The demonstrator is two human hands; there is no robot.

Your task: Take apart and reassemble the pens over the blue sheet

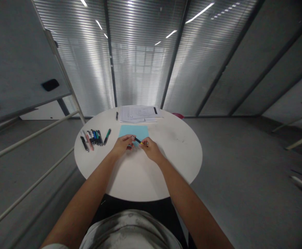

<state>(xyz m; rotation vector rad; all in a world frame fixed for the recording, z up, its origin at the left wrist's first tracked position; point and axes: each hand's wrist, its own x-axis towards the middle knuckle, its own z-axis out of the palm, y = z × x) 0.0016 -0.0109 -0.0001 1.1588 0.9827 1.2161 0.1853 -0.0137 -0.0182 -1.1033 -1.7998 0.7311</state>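
Observation:
A black pen with a yellow part near one end is held up between both hands above the table. My left hand is closed in a pinch at the pen's upper left end. At the lower right end, by the yellow part, the fingers of my right hand are closed on it. Beneath the hands lies a light blue sheet, partly covered by them. Left of it on the table is a row of several pens, with a green and black pen slightly apart.
The round white table carries a stack of printed papers at its far side, with a dark pen beside them. A whiteboard stand with a metal frame is at the left. Blinds cover the glass wall behind.

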